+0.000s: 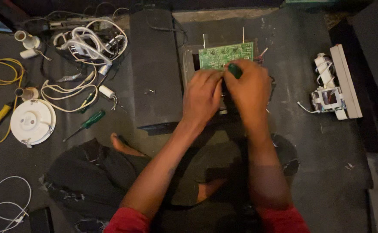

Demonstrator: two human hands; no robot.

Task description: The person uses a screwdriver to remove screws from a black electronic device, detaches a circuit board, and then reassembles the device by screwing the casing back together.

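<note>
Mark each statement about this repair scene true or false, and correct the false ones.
1. The right hand grips a green-handled tool over the green circuit board. True.
2. The left hand rests on the round white lamp fitting. False: it is beside the right hand at the board, and the fitting lies far to the left.
3. A second green-handled screwdriver lies on the floor, untouched. True.
4. The tangle of white cables lies to the right of the board. False: it is at the upper left.
5. A white device lies to the right of the hands. True.
</note>
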